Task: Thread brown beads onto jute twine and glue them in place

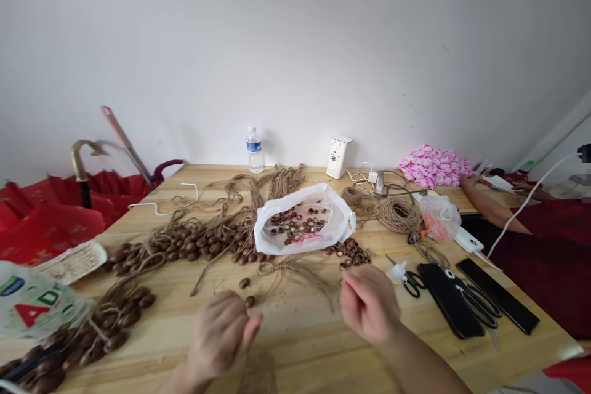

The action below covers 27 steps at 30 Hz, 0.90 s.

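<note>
My left hand (pixel 222 329) is curled into a loose fist over the front of the table, its thumb sticking out toward the right. Just beyond it lie two loose brown round nuts (pixel 250 301). My right hand (pixel 370 305) is closed too, fingers bent in, beside a few cut nut shells (pixel 353 253). Whatever either hand may hold is hidden. Past both hands, a white plastic bag (pixel 339 231) lies open with halved shells inside. A knotted bundle of brown twine (pixel 300 271) rests in front of the bag.
Strings of brown nuts on twine (pixel 203 243) cover the left side. Scissors (pixel 475 300), a black phone (pixel 450 301) and a twine coil (pixel 398 215) lie at right. A water bottle (pixel 255 151) stands by the wall. Another person's arm (pixel 492 206) reaches in at right.
</note>
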Each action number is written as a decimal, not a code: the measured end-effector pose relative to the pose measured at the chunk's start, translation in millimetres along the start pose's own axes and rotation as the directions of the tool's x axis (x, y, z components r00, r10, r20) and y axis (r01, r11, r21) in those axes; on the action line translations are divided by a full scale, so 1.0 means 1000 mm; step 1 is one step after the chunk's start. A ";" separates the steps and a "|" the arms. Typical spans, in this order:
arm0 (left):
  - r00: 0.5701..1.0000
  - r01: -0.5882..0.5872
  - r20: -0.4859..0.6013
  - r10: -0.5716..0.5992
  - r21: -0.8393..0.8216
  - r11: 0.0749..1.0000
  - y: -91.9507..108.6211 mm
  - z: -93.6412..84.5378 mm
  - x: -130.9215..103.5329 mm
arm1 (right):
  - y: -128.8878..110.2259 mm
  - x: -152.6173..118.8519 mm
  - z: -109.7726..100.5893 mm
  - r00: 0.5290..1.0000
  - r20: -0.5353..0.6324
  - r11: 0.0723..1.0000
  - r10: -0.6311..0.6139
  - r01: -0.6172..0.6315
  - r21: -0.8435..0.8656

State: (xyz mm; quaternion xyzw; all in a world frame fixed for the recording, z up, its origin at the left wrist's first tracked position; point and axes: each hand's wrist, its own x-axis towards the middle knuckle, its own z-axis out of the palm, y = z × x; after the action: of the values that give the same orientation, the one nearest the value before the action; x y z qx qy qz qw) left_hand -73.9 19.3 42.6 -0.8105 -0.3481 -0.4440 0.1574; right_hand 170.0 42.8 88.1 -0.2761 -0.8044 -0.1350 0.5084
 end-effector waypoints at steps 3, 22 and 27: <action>0.981 -0.108 0.138 0.134 -0.180 0.978 0.016 0.006 -0.004 | -0.007 0.005 -0.033 0.996 -0.091 0.998 -0.022 0.027 0.050; 0.868 0.118 0.497 0.007 -0.221 0.968 0.054 0.035 -0.012 | 0.052 -0.044 -0.011 0.225 0.772 0.793 0.595 -0.322 -0.517; 0.838 0.308 0.530 -0.134 -0.256 0.916 0.057 0.037 -0.010 | 0.057 -0.049 -0.010 0.238 0.772 0.793 0.590 -0.354 -0.496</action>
State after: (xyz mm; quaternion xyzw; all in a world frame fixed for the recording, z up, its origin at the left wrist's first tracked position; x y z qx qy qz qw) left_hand -14.8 -4.0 16.5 -0.8658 -0.3899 -0.2854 -0.1299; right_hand 226.3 68.9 45.1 -0.5870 -0.8018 0.1095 -0.0259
